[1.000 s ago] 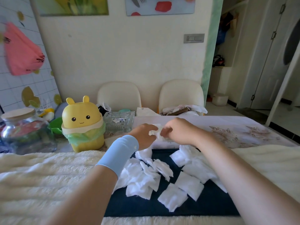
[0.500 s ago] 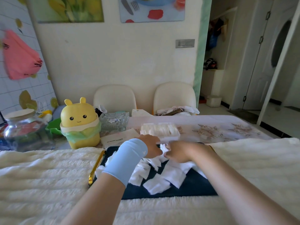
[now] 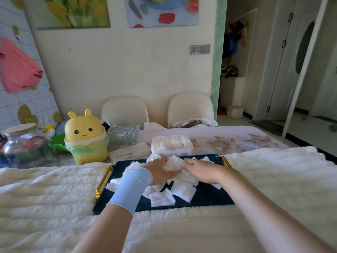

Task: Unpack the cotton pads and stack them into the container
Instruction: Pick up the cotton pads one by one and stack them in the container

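While pressing down loose cotton pads point(image 3: 162, 198) on tray point(image 3: 209, 198): left hand point(image 3: 159, 170) and right hand point(image 3: 202, 170) flat, fingers point(image 3: 188, 162) straight, gripping nothing. Just behind tray, container point(image 3: 171, 143) packed with pads; barcode sticker point(image 3: 184, 154) in front, digits unreadable.

Home dining room: table point(image 3: 237, 136), chairs point(image 3: 125, 111), food art point(image 3: 162, 10).

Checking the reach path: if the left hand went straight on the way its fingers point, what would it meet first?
The left hand would likely run first into the bunched cotton pads right ahead of it; the container lies beyond, depth unclear.
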The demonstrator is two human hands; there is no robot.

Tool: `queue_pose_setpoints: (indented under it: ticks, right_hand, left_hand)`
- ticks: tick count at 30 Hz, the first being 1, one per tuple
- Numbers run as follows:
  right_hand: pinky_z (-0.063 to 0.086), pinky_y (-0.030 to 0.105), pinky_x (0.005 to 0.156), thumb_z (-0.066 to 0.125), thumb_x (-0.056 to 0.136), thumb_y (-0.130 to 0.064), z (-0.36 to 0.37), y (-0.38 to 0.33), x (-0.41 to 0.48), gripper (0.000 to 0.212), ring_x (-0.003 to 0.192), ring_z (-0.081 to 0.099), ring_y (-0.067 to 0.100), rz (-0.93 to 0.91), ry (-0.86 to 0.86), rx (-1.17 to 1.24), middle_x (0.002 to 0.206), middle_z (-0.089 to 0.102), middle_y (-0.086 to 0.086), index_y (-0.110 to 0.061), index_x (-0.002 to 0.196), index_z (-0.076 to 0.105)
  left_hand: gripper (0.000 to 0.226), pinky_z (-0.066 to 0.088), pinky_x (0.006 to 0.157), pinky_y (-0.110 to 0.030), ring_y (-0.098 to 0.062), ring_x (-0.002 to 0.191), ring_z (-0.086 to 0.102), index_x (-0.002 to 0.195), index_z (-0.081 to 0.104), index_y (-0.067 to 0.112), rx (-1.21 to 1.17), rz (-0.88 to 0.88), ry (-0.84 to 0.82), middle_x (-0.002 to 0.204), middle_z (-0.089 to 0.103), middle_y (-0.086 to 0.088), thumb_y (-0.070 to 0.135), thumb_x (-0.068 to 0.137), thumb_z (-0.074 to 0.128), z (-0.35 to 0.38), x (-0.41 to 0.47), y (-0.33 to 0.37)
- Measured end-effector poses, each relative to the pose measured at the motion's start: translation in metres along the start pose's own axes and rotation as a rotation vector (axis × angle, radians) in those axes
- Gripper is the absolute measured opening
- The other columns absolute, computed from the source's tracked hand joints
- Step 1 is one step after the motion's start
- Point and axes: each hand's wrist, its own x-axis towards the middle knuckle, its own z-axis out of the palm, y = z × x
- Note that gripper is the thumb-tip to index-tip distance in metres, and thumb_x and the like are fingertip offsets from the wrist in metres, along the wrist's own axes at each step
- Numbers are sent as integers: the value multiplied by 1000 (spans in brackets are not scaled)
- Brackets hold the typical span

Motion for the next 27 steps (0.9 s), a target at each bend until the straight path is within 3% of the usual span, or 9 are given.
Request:
queue_pose_setpoints:
  ticks: [4,7,10,12,16,18,22,25,27]
  right_hand:
    - [36,39,112,37,104,-40,-23,10,-12,53,142,40,20,-19,177,46,161,32,-8,-33,156,31]
    - [44,30,89,48,96,-15,-35,22,-23,48,120,54,22,66,206,-120,141,52,1,-23,143,51]
    - [40,28,63,66,80,-14,-29,30,-28,16,74,52,23,190,107,-314,92,59,6,-18,95,62]
    - [34,26,54,73,71,-14,-23,32,-28,19,62,45,22,227,99,-377,71,51,4,-15,77,55]
    - [35,27,55,71,70,-12,-27,34,-29,15,61,47,21,200,106,-374,70,54,4,-15,76,58]
    - [32,29,56,68,73,-12,-36,32,-33,13,59,44,21,165,167,-289,66,49,3,-16,70,56]
    - [28,31,58,69,84,-23,-59,13,-42,24,65,40,20,28,279,-74,74,41,5,-11,74,51]
    - [39,28,53,69,88,-27,-65,-7,-43,30,65,52,19,-52,235,93,77,54,5,1,97,63]
    - [44,24,47,65,94,-22,-62,-22,-41,18,61,65,14,-115,166,215,72,68,-1,-5,99,67]
  left_hand:
    - [72,22,119,-48,-24,149,17,154,23,35,64,55,206,162,22,3,61,92,50,-8,-12,-3]
    - [43,35,110,-37,-19,135,38,135,53,36,-72,211,364,143,46,5,47,93,57,-10,-24,14]
    - [23,44,91,-24,-10,111,55,115,66,32,-210,329,288,118,57,12,38,94,61,-2,-25,39]
    - [24,44,90,-23,-11,109,56,116,67,32,-182,336,203,117,58,13,38,94,61,5,-21,54]
    - [31,44,101,-29,-15,119,55,124,64,34,-85,276,149,132,56,13,39,94,57,12,-13,59]
    - [28,44,96,-25,-13,114,56,123,65,32,-157,296,189,126,58,13,37,96,56,11,-13,56]
    - [21,44,81,-19,-8,99,59,110,67,30,-415,341,325,109,64,14,41,98,52,1,-14,48]
    - [15,53,77,-24,-16,95,69,100,65,28,-727,333,313,96,68,10,41,96,57,-10,-18,41]
    - [17,58,76,-29,-19,90,73,105,66,20,-946,311,220,95,72,2,33,94,64,-15,-23,34]
